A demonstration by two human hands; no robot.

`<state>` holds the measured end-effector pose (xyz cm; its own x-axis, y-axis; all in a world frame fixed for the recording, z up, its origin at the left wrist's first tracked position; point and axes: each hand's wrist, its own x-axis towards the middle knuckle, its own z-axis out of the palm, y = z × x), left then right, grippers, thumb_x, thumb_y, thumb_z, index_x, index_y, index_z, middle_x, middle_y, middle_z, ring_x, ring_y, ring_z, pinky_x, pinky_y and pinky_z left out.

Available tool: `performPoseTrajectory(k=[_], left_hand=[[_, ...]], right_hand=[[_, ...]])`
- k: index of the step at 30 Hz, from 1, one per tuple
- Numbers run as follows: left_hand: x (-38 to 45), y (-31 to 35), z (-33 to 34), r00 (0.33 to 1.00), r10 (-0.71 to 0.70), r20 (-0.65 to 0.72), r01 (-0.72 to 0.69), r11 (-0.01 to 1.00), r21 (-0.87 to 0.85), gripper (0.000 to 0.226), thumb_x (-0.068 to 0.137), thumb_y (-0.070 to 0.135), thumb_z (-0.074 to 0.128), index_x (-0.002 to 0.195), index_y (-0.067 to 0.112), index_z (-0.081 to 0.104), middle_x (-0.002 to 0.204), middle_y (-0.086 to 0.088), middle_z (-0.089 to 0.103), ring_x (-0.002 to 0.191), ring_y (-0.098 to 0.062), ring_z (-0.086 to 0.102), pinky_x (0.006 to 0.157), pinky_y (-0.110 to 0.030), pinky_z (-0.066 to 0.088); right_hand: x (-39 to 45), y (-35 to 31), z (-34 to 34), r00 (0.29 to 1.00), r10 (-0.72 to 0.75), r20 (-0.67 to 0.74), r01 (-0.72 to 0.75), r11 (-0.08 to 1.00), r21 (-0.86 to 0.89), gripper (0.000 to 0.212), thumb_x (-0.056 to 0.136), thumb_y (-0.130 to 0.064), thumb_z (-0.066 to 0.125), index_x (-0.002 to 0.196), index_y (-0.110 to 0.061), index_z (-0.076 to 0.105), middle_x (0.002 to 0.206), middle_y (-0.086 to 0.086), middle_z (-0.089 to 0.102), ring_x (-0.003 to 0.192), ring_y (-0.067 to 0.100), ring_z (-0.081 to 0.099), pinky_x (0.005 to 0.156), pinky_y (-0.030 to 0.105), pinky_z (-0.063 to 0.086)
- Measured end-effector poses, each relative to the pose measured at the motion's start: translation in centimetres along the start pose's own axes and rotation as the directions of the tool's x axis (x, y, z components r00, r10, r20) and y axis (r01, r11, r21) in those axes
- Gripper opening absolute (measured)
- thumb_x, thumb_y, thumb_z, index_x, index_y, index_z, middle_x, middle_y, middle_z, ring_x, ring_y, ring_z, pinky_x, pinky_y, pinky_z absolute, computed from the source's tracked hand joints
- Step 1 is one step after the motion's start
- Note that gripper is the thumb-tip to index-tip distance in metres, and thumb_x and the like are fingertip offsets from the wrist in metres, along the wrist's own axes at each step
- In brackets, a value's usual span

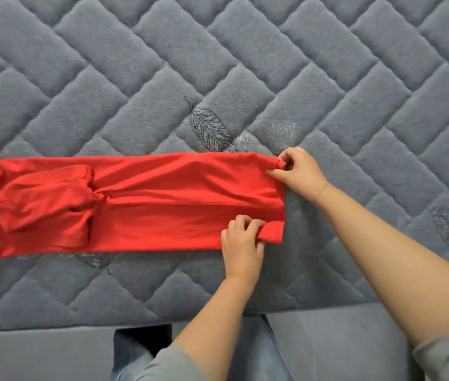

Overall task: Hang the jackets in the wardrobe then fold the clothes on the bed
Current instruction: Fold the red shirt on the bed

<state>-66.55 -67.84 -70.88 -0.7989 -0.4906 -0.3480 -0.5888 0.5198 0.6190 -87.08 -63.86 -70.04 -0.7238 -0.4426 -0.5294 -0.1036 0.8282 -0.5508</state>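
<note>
A red garment (149, 204) lies folded into a long strip across the grey quilted bed (218, 64), running from the left frame edge to the middle right. Its sleeves are tucked over it at the left end. My left hand (242, 240) pinches the near right corner of the strip, its fingers curled over the hem. My right hand (300, 169) pinches the far right corner, where the hem is rolled into a small loop.
The bed's front edge (80, 328) runs across the lower frame, with my legs in blue jeans (135, 350) against it. Embroidered feather patterns (209, 130) mark the quilt behind the garment. Open quilt stretches behind and to the right.
</note>
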Motion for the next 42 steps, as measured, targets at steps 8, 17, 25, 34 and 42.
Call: performPoseTrajectory(k=[8, 17, 25, 34, 42], left_hand=[[-2.3, -2.3, -6.5, 0.908, -0.408, -0.091, 0.228, 0.665, -0.711, 0.017, 0.096, 0.030, 0.061, 0.084, 0.018, 0.063, 0.071, 0.015, 0.059, 0.067, 0.001, 0.045, 0.068, -0.035, 0.044], [-5.0, -10.6, -18.2, 0.803, -0.573, -0.162, 0.136, 0.442, -0.887, 0.010, 0.095, 0.026, 0.062, 0.090, 0.026, 0.069, 0.079, 0.016, 0.067, 0.076, 0.001, 0.055, 0.078, -0.022, 0.047], [-5.3, -23.1, -28.8, 0.747, -0.625, -0.225, -0.105, 0.224, -0.969, 0.018, 0.093, 0.013, 0.059, 0.107, 0.022, 0.066, 0.103, 0.019, 0.072, 0.101, 0.004, 0.062, 0.089, -0.012, 0.045], [-3.5, -33.9, -30.2, 0.668, -0.736, 0.112, 0.096, -0.065, -0.993, 0.011, 0.096, 0.008, 0.058, 0.098, 0.015, 0.065, 0.093, 0.005, 0.074, 0.097, -0.013, 0.066, 0.083, -0.021, 0.052], [-5.2, -34.9, -29.9, 0.543, -0.839, 0.017, 0.199, 0.109, -0.974, 0.015, 0.093, 0.025, 0.065, 0.107, 0.025, 0.058, 0.119, -0.003, 0.063, 0.102, -0.001, 0.062, 0.098, -0.026, 0.050]], right_hand=[[-1.0, -8.8, -0.3, 0.999, -0.033, 0.009, 0.030, 0.978, 0.205, 0.026, 0.077, 0.002, 0.061, 0.074, -0.022, 0.050, 0.088, 0.002, 0.062, 0.056, 0.014, 0.055, 0.046, 0.027, 0.049], [-1.0, -26.6, 5.6, 0.799, -0.180, 0.573, -0.036, 0.938, 0.345, 0.045, 0.082, 0.024, 0.034, 0.118, 0.008, 0.056, 0.095, 0.013, 0.057, 0.082, 0.020, 0.059, 0.074, 0.022, 0.057], [-0.4, -41.9, 18.2, 0.661, -0.251, 0.707, 0.239, 0.964, 0.118, 0.041, 0.086, 0.017, 0.047, 0.122, 0.002, 0.058, 0.088, 0.014, 0.063, 0.067, 0.013, 0.064, 0.071, 0.021, 0.055], [1.8, -43.5, 30.9, 0.831, -0.228, 0.507, 0.259, 0.966, 0.010, 0.031, 0.093, 0.009, 0.051, 0.123, 0.005, 0.058, 0.077, 0.010, 0.060, 0.044, -0.001, 0.057, 0.058, 0.017, 0.049], [1.3, -44.6, 32.4, 0.834, -0.280, 0.475, 0.245, 0.960, 0.136, 0.043, 0.088, 0.020, 0.049, 0.128, 0.004, 0.054, 0.110, 0.013, 0.050, 0.068, 0.008, 0.060, 0.075, 0.022, 0.048]])
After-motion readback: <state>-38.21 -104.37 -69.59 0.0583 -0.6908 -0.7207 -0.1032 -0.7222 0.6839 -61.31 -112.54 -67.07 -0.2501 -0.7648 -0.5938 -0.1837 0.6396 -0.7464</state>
